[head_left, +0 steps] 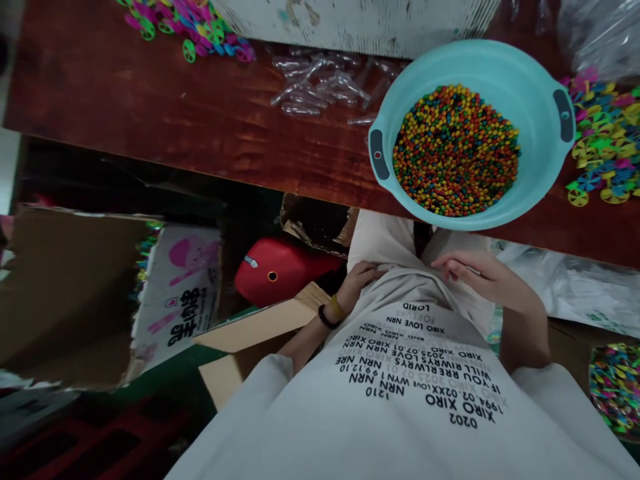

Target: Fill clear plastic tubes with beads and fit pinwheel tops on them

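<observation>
My left hand [361, 275] rests on my lap against my white printed shirt, its fingers curled under and mostly hidden; a black and yellow band circles the wrist. My right hand [473, 272] lies on the lap opposite it, fingers bent and close together, with what may be a thin clear piece at the fingertips. Just above both hands, a turquoise basin [530, 80] full of small multicoloured beads [455, 150] overhangs the front edge of the dark wooden table [150, 113].
Clear plastic tubes [320, 87] lie scattered on the table behind the basin. Colourful plastic wheel pieces [603, 143] are heaped at the right and at the far left [190, 27]. Below the table stand cardboard boxes [65, 293], a red object [280, 270] and a tub of coloured pieces [617, 387].
</observation>
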`<action>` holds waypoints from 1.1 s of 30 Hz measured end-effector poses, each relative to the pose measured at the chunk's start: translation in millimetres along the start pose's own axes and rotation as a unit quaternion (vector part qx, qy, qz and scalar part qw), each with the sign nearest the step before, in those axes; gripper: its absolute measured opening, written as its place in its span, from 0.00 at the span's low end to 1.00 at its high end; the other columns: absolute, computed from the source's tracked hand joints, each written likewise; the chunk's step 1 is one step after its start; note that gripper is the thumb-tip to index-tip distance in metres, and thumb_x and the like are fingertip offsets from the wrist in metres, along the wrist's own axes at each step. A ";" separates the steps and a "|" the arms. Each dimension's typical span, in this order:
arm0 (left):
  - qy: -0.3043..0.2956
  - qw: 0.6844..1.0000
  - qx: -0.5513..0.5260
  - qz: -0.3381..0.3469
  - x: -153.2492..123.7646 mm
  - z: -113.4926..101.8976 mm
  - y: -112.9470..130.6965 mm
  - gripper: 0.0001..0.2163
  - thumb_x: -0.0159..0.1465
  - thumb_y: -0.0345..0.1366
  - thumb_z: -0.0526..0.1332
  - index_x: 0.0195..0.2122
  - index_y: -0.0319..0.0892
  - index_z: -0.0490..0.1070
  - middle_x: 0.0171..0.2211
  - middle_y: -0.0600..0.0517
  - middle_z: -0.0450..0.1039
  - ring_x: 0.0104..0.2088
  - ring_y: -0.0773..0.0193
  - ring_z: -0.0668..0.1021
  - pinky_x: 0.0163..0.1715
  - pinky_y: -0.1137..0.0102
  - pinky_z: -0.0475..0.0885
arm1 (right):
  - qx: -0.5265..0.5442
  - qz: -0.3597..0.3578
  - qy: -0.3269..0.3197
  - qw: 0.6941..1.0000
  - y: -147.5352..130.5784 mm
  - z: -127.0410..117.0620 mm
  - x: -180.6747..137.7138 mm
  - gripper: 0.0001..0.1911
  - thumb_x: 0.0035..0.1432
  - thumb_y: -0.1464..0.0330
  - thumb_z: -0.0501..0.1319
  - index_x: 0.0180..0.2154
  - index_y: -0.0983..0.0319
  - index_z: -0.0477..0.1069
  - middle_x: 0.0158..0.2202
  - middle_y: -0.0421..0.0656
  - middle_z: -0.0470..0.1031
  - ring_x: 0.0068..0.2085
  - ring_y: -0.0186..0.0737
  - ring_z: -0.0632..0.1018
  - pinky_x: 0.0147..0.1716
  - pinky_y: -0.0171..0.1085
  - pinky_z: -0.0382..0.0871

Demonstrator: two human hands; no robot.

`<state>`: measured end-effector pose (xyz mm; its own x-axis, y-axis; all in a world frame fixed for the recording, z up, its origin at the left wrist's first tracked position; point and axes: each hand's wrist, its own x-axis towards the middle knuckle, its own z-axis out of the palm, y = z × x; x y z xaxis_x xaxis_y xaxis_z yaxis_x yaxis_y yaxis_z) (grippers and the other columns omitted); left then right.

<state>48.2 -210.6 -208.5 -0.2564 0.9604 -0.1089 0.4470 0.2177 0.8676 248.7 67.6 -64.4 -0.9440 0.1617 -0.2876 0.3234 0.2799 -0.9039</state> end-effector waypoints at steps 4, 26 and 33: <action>0.069 0.993 0.089 0.019 4.6 17.9 -4.3 0.21 0.75 0.51 0.57 0.50 0.42 0.82 0.40 0.44 0.79 0.43 0.54 0.78 0.48 0.58 0.73 | 0.002 0.006 0.014 1.000 1.5 -5.8 -6.2 0.22 0.78 0.55 0.51 0.49 0.60 0.80 0.35 0.43 0.82 0.34 0.37 0.80 0.35 0.34 0.71; -0.113 0.971 0.196 0.079 115.8 -177.5 39.1 0.18 0.74 0.39 0.61 0.63 0.52 0.76 0.51 0.47 0.84 0.48 0.56 0.84 0.51 0.65 0.78 | 0.141 -0.007 0.169 0.975 41.5 -66.2 -61.5 0.18 0.72 0.52 0.62 0.44 0.58 0.83 0.32 0.45 0.82 0.32 0.43 0.81 0.32 0.40 0.74; 0.151 0.904 0.399 -0.037 267.7 -181.9 26.0 0.17 0.71 0.35 0.61 0.59 0.38 0.76 0.61 0.36 0.76 0.62 0.39 0.73 0.61 0.50 0.70 | 0.284 -0.215 0.356 0.864 65.0 -80.2 -29.8 0.14 0.72 0.56 0.62 0.41 0.53 0.83 0.20 0.40 0.66 0.24 0.42 0.68 0.27 0.40 0.62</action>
<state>-164.7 20.5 -126.9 -0.4792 0.8732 0.0886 0.8638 0.4512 0.2243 303.1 156.8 -89.2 -0.6240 0.7558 0.1987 -0.3222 -0.0171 -0.9465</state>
